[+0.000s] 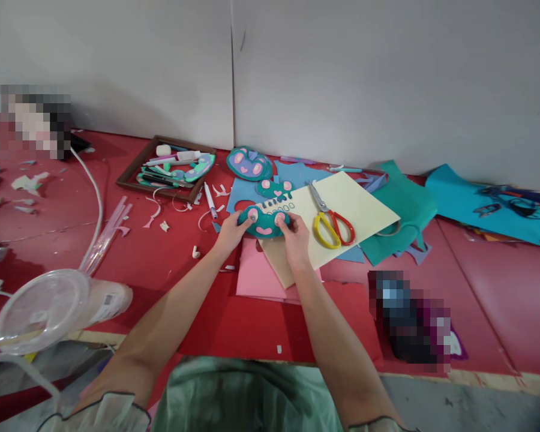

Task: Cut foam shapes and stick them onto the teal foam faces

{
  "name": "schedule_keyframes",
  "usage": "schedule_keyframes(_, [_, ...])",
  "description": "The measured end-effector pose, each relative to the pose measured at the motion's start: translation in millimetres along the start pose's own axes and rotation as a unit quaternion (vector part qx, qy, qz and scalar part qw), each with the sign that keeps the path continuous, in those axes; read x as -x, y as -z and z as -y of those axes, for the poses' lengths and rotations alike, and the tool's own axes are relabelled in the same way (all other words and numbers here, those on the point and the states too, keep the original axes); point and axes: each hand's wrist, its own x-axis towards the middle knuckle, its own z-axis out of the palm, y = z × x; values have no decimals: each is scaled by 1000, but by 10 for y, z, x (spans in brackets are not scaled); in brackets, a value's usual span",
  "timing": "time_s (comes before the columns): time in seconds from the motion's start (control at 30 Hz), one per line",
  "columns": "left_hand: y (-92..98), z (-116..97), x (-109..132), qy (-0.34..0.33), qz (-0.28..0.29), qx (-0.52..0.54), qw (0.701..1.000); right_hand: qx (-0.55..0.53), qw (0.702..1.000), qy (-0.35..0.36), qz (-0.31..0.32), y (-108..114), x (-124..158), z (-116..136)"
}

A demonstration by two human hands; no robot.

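Between my two hands is a green foam frog-face cutout with pink eye patches and a pink mouth. My left hand pinches its left end, and my right hand grips the right end, thumbs on the eye patches. Just behind it lies a similar green face piece. A cream sheet with small drawn shapes sits under and beside my right hand. On that sheet rest scissors with one yellow and one red handle. Pink foam sheets lie below my hands.
A brown tray holds pens and foam pieces. Beyond are a purple-blue face piece, a green sheet and a blue sheet. A clear plastic cup lies at left near straws. A white marker lies among scraps.
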Motion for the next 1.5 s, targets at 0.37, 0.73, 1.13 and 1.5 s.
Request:
schedule_keyframes(0.37, [-9,21,-10,-4,-22,8,1000,10,1000,-5,12,4,6,31])
schedule_keyframes(0.73, [-4,19,-17,-8,-16,4,1000,-3,1000,-12,14,6,5,11])
schedule_keyframes(1.13, [-42,83,-43,58,-31,148,987,2,1000,0,14,67,-46,-27])
schedule_keyframes(1.5, [-10,28,-90,144,-16,236,961,26,1000,-8,-1,78,-52,-22])
